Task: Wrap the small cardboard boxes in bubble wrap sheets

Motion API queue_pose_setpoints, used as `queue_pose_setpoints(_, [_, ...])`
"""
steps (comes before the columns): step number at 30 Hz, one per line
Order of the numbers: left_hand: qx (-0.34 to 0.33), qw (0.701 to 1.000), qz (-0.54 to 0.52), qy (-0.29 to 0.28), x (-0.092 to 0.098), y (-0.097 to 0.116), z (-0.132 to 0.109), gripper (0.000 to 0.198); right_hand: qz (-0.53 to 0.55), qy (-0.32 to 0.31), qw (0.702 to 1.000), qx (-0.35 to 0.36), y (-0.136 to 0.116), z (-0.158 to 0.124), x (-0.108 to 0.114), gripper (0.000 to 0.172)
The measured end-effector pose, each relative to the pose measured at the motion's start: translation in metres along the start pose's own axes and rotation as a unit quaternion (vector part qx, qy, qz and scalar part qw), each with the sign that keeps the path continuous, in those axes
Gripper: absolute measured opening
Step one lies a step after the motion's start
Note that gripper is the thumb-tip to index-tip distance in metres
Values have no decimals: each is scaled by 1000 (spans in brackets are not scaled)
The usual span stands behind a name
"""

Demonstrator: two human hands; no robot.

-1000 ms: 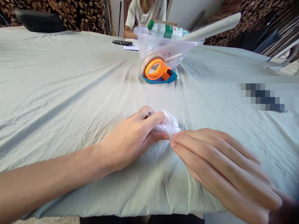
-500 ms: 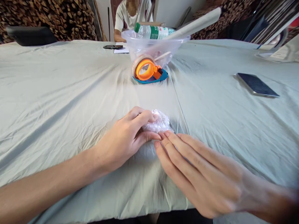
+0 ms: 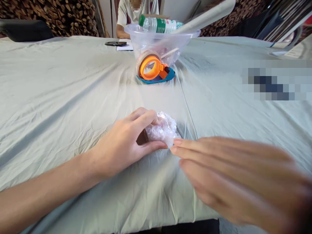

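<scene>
A small bundle of clear bubble wrap (image 3: 165, 127) lies on the cloth in front of me. My left hand (image 3: 124, 139) is closed around its left side, the thumb along the near edge and the fingers over the top. What the wrap encloses, if anything, I cannot make out. My right hand (image 3: 226, 172) is smeared by motion; its fingers are stretched out, with the fingertips at the bundle's near right edge. Whether they touch the wrap is unclear.
Beyond the hands stands an orange and blue tape dispenser (image 3: 152, 70) with a tape roll. Behind it, a clear plastic tub (image 3: 143, 40) holds a green-capped bottle (image 3: 159, 25) and a long white roll (image 3: 209, 15). A person (image 3: 124, 19) sits opposite. A phone (image 3: 115, 43) lies at the far side.
My right hand has drawn back to the right and turned, uncovering the near edge of the bubble wrap. My left hand keeps its hold. The view has tilted down slightly.
</scene>
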State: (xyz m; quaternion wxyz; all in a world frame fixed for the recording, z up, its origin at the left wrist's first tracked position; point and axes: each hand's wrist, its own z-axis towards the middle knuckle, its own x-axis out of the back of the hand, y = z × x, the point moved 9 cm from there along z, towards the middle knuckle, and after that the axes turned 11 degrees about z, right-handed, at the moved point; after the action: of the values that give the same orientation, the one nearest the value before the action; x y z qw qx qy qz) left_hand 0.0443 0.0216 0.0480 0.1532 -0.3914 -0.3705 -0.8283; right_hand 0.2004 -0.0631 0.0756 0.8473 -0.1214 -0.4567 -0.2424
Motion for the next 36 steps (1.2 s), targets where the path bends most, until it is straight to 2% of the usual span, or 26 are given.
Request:
queue_pose_setpoints(5, [12, 1000, 15, 10, 3, 5, 0, 27, 31, 24, 999, -30, 13, 16, -12, 27])
queue_pose_setpoints(8, [9, 999, 36, 16, 3, 7, -1, 34, 54, 42, 997, -43, 31, 25, -16, 23])
queue_pose_setpoints(12, [2, 999, 43, 26, 4, 8, -2, 43, 126, 97, 987, -4, 54, 23, -13, 30])
queue_pose_setpoints(14, [2, 999, 48, 25, 4, 8, -2, 42, 156, 108, 982, 21, 59, 19, -14, 28])
queue_pose_setpoints(18, [12, 997, 69, 25, 4, 7, -4, 41, 138, 105, 984, 48, 57, 16, -20, 20])
queue_pose_setpoints(21, [8, 995, 91, 29, 5, 8, -5, 42, 114, 105, 987, 54, 56, 16, -22, 24])
queue_pose_setpoints(24, [-27, 993, 112, 31, 5, 14, -5, 39, 105, 107, 986, 66, 55, 14, -20, 27])
queue_pose_setpoints(31, [-45, 990, 131, 31, 3, 16, -5, 23, 175, 77, 979, 68, 58, 12, -16, 39])
queue_pose_setpoints(33, [-40, 991, 122, 26, 0, 12, -8, 31, 178, 57, 980, 67, 60, 13, -20, 37])
queue_pose_setpoints(36, [-36, 995, 82, 41, 0, 7, -13, 63, 225, 51, 972, 39, 71, 13, -24, 43])
